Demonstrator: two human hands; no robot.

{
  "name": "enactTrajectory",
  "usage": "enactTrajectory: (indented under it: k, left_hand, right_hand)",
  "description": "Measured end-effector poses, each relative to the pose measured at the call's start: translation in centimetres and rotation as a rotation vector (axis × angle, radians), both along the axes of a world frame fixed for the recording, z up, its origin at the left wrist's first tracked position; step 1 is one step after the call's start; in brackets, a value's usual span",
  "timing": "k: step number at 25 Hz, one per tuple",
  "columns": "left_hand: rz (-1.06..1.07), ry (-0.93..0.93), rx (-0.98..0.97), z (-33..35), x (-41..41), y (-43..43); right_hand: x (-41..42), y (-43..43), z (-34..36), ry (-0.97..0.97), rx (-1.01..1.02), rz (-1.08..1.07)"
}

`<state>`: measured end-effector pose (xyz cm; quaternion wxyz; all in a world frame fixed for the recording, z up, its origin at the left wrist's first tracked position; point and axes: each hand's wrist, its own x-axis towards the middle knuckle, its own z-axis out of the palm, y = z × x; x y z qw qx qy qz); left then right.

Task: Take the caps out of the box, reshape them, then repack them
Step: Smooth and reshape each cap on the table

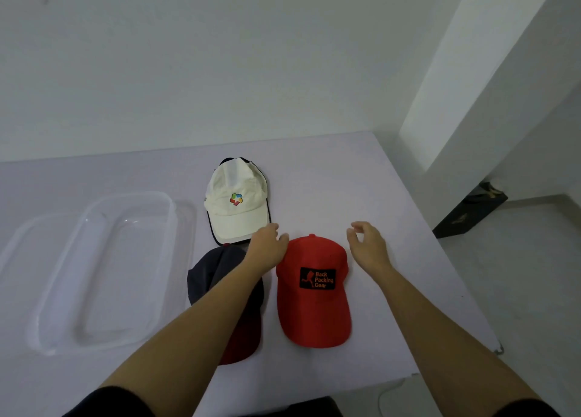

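White table (361, 202): three caps, one clear box (103, 268), two open, empty hands.

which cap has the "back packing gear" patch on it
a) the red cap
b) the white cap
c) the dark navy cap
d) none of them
a, the black patch with that wording sits on the front of the red cap, which lies on the table between the two hands; the white cap carries a multicoloured logo instead.
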<state>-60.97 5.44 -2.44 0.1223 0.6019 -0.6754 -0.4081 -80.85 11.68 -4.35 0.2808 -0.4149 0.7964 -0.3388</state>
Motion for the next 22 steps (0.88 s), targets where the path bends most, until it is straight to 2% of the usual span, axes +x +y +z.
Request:
enactTrajectory:
  k: [4, 8, 14, 20, 22]
  left_hand:
    - [0.04, 0.02, -0.077, 2.3, 2.2, -2.1]
    - [0.072, -0.007, -0.11, 3.0, 5.4, -4.3]
    - [0.022, -0.11, -0.09, 1.7, 10.1, -7.1]
    - [-0.189, -0.259, 0.065, -0.5, 11.0, -10.0]
    - [-0.246, -0.274, 0.147, -1.4, 10.6, -10.6]
  right_hand:
    - [2.3, -2.6, 1.8, 0.022, -0.107, 0.138]
    - [7.3, -5.5, 1.8, 0.103, -0.139, 0.392]
    - [12.7, -10.5, -0.1, 0.234, 0.123, 0.691]
    - [13.7, -13.5, -2.9, 0.569, 0.376, 0.825]
    - [14.0, -13.9, -3.8, 0.663, 0.391, 0.853]
